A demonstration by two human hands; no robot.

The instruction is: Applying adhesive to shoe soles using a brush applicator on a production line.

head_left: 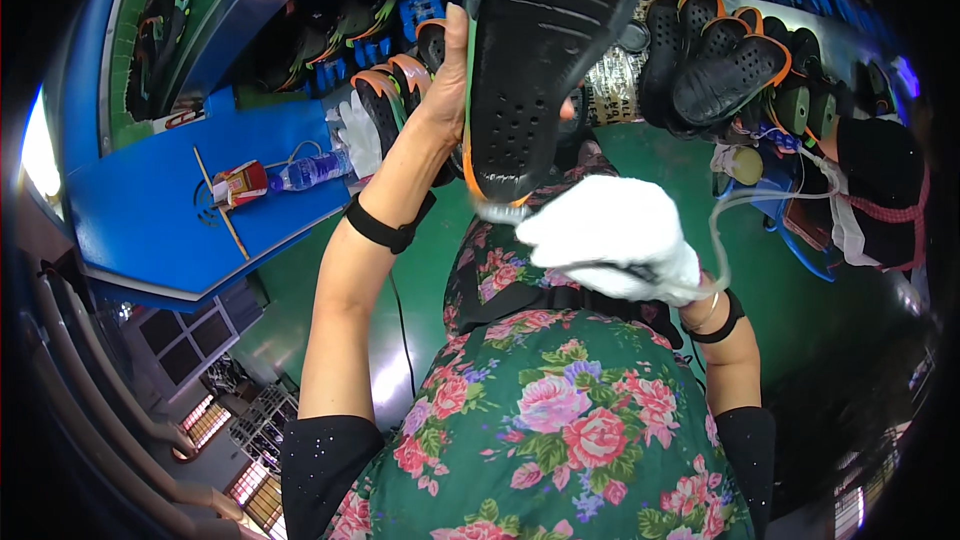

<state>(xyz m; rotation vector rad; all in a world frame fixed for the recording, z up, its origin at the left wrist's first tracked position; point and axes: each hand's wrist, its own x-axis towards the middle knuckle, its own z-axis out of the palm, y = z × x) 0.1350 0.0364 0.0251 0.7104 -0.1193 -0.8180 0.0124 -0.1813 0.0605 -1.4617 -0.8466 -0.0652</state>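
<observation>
My bare left hand (447, 90) grips a black clog (535, 50) by its left side and holds it up in front of me. The clog has small round holes and an orange and green rim. In a white glove, my right hand (610, 238) is closed just below the orange-rimmed end. A small greyish, blurred tip (498, 212) sticks out from its fingers against that rim; its kind cannot be made out. A clear thin tube (718, 230) runs past my right wrist and off to the right.
More black clogs (715, 65) crowd the far right, with others behind my left hand. On the blue table (130, 210) at left lie a plastic bottle (310, 170), a red carton (240, 183), a thin stick and a white glove (360, 135). Another person's dark sleeve (880, 175) shows at right.
</observation>
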